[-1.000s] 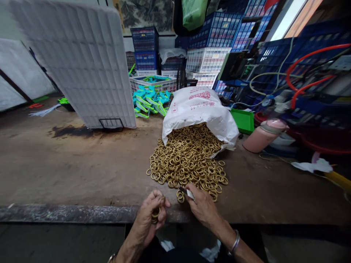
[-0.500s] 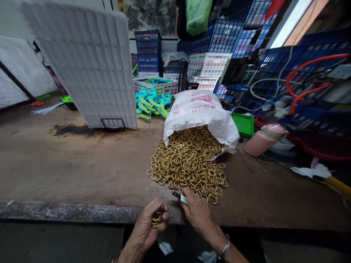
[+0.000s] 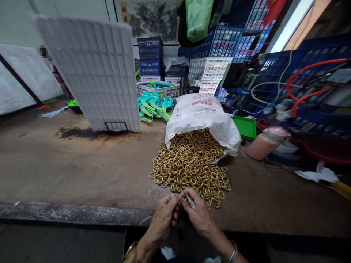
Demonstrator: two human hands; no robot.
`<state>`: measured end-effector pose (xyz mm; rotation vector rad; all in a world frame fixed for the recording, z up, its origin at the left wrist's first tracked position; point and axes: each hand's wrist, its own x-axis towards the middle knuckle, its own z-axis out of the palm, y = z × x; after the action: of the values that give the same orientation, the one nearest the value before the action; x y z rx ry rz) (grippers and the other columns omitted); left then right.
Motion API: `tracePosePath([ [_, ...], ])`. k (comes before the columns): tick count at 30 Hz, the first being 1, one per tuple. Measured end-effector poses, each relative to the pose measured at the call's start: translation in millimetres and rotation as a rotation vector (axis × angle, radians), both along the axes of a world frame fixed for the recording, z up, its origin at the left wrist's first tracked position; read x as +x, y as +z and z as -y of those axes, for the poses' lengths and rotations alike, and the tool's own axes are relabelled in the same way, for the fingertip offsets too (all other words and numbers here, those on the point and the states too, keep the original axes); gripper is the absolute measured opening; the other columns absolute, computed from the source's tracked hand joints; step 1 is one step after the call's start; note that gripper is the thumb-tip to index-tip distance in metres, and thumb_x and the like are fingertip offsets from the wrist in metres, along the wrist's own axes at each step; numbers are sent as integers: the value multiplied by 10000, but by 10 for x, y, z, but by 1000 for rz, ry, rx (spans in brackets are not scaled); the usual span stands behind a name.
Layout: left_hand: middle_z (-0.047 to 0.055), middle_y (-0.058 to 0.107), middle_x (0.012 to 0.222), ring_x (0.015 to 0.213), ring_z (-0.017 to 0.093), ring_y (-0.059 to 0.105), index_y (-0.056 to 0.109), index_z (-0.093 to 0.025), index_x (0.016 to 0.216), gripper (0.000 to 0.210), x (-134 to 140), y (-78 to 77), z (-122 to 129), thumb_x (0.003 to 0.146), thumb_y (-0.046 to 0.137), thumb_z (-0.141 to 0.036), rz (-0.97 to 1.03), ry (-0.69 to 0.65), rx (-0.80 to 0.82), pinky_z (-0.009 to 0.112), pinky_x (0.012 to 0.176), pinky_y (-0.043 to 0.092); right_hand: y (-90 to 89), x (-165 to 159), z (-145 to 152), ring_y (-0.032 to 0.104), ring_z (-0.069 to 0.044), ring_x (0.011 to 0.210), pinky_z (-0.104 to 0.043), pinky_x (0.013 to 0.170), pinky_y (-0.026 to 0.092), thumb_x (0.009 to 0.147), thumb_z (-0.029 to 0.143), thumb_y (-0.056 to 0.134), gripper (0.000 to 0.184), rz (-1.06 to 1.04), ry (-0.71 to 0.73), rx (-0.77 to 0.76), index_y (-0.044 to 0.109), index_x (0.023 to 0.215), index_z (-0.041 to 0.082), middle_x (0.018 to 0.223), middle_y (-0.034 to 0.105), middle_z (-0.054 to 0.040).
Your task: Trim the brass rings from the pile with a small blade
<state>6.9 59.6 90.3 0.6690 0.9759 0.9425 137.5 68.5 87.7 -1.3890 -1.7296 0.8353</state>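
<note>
A heap of gold-coloured rings point(image 3: 189, 164) spills out of a white woven sack point(image 3: 200, 113) onto the table. At the heap's near edge, my right hand point(image 3: 199, 212) is closed around a small blade-like tool with a pale grip point(image 3: 190, 201). Between its thumb and forefinger is a single ring point(image 3: 181, 195). My left hand point(image 3: 163, 215) is curled shut beside it, fingertips close to that ring. The rings seen in its palm a moment earlier are now hidden behind the fingers.
A tall pale ribbed panel point(image 3: 109, 73) leans on a wire stand at left. Turquoise and green plastic parts point(image 3: 155, 104) are piled behind. At right are a green tray point(image 3: 245, 128), a pink bottle point(image 3: 264, 144) and orange hoses point(image 3: 290, 80). Stacked crates point(image 3: 211, 67) rise behind.
My hands have come together in front of the heap. My left hand has turned, hiding its rings; my right now pinches a ring, its tool tilted differently. The view has shifted slightly.
</note>
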Motion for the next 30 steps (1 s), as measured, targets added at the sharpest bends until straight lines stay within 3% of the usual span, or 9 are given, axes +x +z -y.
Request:
tracePosePath([
  [10, -77, 376, 495, 370, 24, 283, 459, -159, 646, 301, -143, 48, -87, 615, 672, -369, 113, -117, -127, 147, 327, 126, 105, -36, 53, 524, -102, 611, -189, 564, 390, 793, 256, 469, 70, 62, 138, 32, 517, 814, 210, 687, 564, 30],
  [16, -83, 367, 433, 356, 38, 256, 454, -170, 616, 266, -89, 26, -102, 646, 623, -373, 13, -28, -70, 169, 351, 143, 114, -56, 63, 550, -115, 663, -204, 609, 408, 774, 225, 466, 104, 13, 132, -12, 489, 875, 216, 750, 587, 17],
  [20, -73, 373, 454, 409, 64, 298, 461, -172, 556, 210, -98, 97, -132, 676, 578, -299, -278, 97, 168, 192, 416, 226, 154, 38, -9, 549, -133, 665, -232, 619, 420, 752, 234, 458, 238, -29, 33, -113, 460, 989, 211, 735, 577, 13],
  [23, -40, 436, 501, 503, 103, 385, 515, -169, 533, 168, -141, 136, -155, 690, 545, -220, -503, 110, 421, 210, 503, 287, 208, 82, -70, 543, -150, 727, -249, 645, 418, 767, 303, 438, 217, -64, -55, -139, 497, 951, 203, 805, 575, -15],
  [26, -9, 502, 562, 572, 132, 441, 573, -178, 584, 143, -166, 134, -157, 718, 530, -205, -621, 61, 594, 226, 573, 315, 237, 46, -102, 510, -135, 677, -233, 605, 397, 798, 376, 417, 227, -71, 3, -176, 521, 899, 201, 775, 559, -4],
  [30, 11, 540, 611, 601, 140, 467, 588, -179, 631, 138, -162, 113, -153, 746, 523, -218, -666, 35, 678, 238, 609, 334, 188, -49, -131, 418, -103, 582, -209, 542, 344, 808, 411, 413, 253, -102, 82, -215, 495, 715, 190, 618, 456, 41],
])
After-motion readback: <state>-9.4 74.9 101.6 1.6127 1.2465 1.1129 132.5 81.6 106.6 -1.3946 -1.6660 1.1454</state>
